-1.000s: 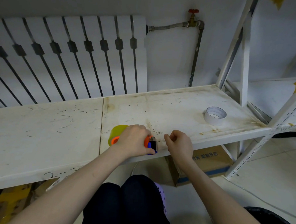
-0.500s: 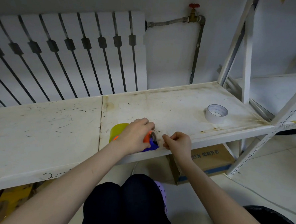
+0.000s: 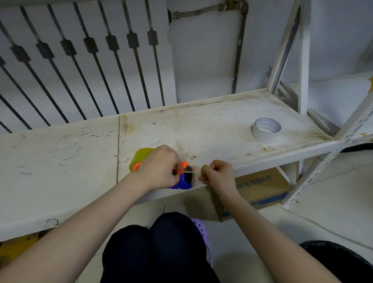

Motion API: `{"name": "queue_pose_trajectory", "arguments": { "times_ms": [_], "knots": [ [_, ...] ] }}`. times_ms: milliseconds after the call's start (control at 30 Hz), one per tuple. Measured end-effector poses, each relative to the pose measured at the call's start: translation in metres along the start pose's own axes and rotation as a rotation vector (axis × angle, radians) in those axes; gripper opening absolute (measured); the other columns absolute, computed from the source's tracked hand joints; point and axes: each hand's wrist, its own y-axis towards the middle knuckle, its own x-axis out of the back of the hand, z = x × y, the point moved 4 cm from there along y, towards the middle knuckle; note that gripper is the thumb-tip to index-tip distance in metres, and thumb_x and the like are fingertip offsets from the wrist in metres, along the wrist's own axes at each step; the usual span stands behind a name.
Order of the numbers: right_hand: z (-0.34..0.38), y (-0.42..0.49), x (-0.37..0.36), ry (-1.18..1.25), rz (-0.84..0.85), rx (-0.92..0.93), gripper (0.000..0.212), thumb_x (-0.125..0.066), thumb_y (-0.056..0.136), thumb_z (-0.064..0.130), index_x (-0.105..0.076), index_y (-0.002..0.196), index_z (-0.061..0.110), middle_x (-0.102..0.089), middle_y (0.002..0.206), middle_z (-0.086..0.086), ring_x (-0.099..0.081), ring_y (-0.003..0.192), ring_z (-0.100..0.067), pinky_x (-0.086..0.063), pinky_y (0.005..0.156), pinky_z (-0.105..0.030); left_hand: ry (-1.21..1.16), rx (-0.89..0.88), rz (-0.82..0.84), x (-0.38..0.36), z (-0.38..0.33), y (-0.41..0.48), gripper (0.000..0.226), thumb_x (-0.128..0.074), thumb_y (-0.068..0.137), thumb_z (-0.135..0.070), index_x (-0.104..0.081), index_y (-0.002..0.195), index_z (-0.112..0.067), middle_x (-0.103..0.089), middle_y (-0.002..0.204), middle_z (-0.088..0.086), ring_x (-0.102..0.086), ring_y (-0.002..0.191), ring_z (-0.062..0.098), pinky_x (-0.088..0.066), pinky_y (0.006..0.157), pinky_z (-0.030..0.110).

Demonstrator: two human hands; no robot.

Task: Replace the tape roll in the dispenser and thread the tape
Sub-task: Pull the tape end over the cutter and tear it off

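Observation:
An orange and blue tape dispenser (image 3: 184, 180) lies near the front edge of the white shelf (image 3: 50, 160), with a yellowish tape roll (image 3: 140, 157) mounted at its left end. My left hand (image 3: 158, 168) covers and grips the dispenser's body. My right hand (image 3: 217, 175) sits just right of the dispenser's mouth, fingers pinched on the clear tape end (image 3: 198, 174) drawn out from it. An empty white roll core (image 3: 266, 130) stands on the shelf far to the right.
A radiator (image 3: 77, 60) and a pipe (image 3: 239, 49) run along the wall behind the shelf. White rack uprights (image 3: 304, 56) stand at the right. A cardboard box (image 3: 258, 188) sits on the floor under the shelf. My knees are below the shelf edge.
My right hand came in to the dispenser's mouth, then drew slightly right with the tape end pinched. My left hand stayed clamped on the dispenser. The camera tilted down a little.

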Motion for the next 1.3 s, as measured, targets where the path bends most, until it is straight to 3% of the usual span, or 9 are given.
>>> {"name": "queue_pose_trajectory", "arguments": {
  "times_ms": [133, 267, 433, 533, 667, 933, 1067, 1167, 1300],
  "knots": [
    [-0.004, -0.006, -0.004, 0.019, 0.008, -0.012, 0.023, -0.055, 0.082, 0.004, -0.044, 0.061, 0.008, -0.057, 0.071, -0.021, -0.068, 0.061, -0.006, -0.051, 0.051, -0.018, 0.049, -0.014, 0.047, -0.001, 0.000, 0.003, 0.020, -0.062, 0.064, -0.031, -0.073, 0.073, -0.018, -0.066, 0.075, 0.004, -0.056, 0.083, 0.023, -0.041, 0.088, 0.030],
    [-0.006, -0.015, -0.008, 0.074, 0.023, -0.008, 0.029, -0.054, 0.084, 0.003, -0.041, 0.059, 0.010, -0.052, 0.072, -0.018, -0.067, 0.074, -0.015, -0.052, 0.053, -0.017, 0.073, -0.030, 0.062, -0.003, 0.000, 0.003, 0.028, -0.070, 0.064, -0.045, -0.074, 0.074, -0.020, -0.066, 0.088, 0.001, -0.056, 0.090, 0.021, -0.036, 0.096, 0.031],
    [-0.007, -0.028, -0.012, 0.057, -0.008, 0.039, 0.022, -0.057, 0.082, 0.002, -0.047, 0.062, 0.005, -0.049, 0.066, -0.013, -0.054, 0.067, -0.017, -0.052, 0.053, -0.017, 0.052, 0.003, 0.060, -0.003, 0.001, 0.004, 0.031, -0.073, 0.069, -0.049, -0.074, 0.079, -0.019, -0.063, 0.099, 0.000, -0.056, 0.097, 0.018, -0.019, 0.115, 0.038],
    [-0.010, -0.028, -0.013, 0.086, -0.036, -0.009, 0.027, -0.057, 0.080, 0.001, -0.044, 0.057, 0.007, -0.044, 0.059, -0.008, -0.049, 0.056, -0.015, -0.047, 0.049, -0.017, 0.059, -0.001, 0.070, -0.004, 0.000, 0.004, 0.030, -0.073, 0.071, -0.048, -0.074, 0.079, -0.020, -0.062, 0.102, 0.000, -0.056, 0.099, 0.018, -0.017, 0.115, 0.038],
    [-0.007, -0.025, -0.014, 0.064, -0.003, -0.042, 0.032, -0.059, 0.080, 0.004, -0.042, 0.055, 0.010, -0.046, 0.057, -0.007, -0.058, 0.059, -0.014, -0.052, 0.060, -0.028, 0.093, -0.002, 0.077, -0.005, -0.001, 0.004, 0.034, -0.070, 0.073, -0.048, -0.074, 0.084, -0.017, -0.060, 0.105, 0.000, -0.054, 0.103, 0.019, -0.015, 0.116, 0.038],
    [-0.015, -0.016, -0.012, 0.161, -0.038, -0.097, 0.019, -0.054, 0.088, 0.003, -0.051, 0.069, 0.004, -0.067, 0.071, -0.017, -0.070, 0.067, -0.015, -0.055, 0.053, -0.018, 0.103, -0.023, 0.031, -0.011, 0.001, 0.001, 0.036, -0.068, 0.074, -0.051, -0.075, 0.089, -0.019, -0.060, 0.106, 0.000, -0.054, 0.099, 0.020, -0.034, 0.105, 0.037],
    [-0.010, -0.016, -0.010, 0.046, -0.057, -0.007, 0.024, -0.056, 0.092, 0.014, -0.056, 0.083, -0.008, -0.071, 0.077, -0.016, -0.070, 0.064, -0.006, -0.056, 0.057, -0.017, 0.148, -0.041, 0.030, -0.008, 0.000, 0.001, 0.033, -0.064, 0.079, -0.049, -0.074, 0.094, -0.021, -0.058, 0.106, 0.002, -0.054, 0.099, 0.021, -0.033, 0.103, 0.034],
    [-0.011, -0.019, -0.009, -0.040, -0.103, 0.056, 0.029, -0.056, 0.092, 0.024, -0.056, 0.086, -0.005, -0.071, 0.079, -0.013, -0.071, 0.070, -0.010, -0.060, 0.064, -0.025, 0.266, -0.074, 0.055, -0.009, 0.000, 0.000, 0.032, -0.058, 0.083, -0.045, -0.070, 0.103, -0.023, -0.056, 0.108, 0.003, -0.054, 0.102, 0.023, -0.031, 0.100, 0.034],
    [-0.016, -0.013, -0.008, 0.049, -0.153, -0.017, 0.028, -0.056, 0.093, 0.023, -0.057, 0.088, -0.005, -0.072, 0.076, -0.009, -0.071, 0.068, -0.011, -0.057, 0.060, -0.020, 0.478, -0.068, 0.148, -0.015, -0.001, -0.001, 0.048, -0.056, 0.083, -0.046, -0.054, 0.123, -0.020, -0.047, 0.125, 0.007, -0.043, 0.121, 0.026, -0.018, 0.113, 0.049]
  ]
}}
